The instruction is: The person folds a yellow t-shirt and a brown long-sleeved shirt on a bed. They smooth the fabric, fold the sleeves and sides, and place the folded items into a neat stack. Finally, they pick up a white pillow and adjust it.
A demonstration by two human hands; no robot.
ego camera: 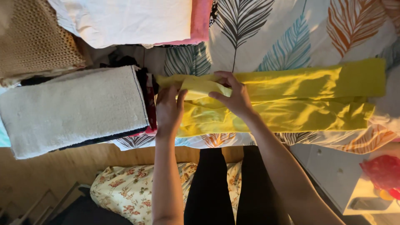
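Floral cushion (125, 191) lies below near legs | left hand (168, 110) and right hand (233, 93) both pinch folded end of yellow garment (291, 102) | garment lies on leaf-print bed (291, 37), beside grey towel (75, 108)

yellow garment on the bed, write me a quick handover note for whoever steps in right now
Left hand: pinching the left end of the yellow garment.
Right hand: gripping a fold of the same end, lifted slightly.
Garment: lies lengthwise across the leaf-print bedspread, already folded into a long narrow strip.
Nearby: a folded grey towel on a pile to the left, a white and pink stack above it.
Done: lengthwise folds.
Left: judging by the long strip, folding it shorter and probably adding it to a pile.
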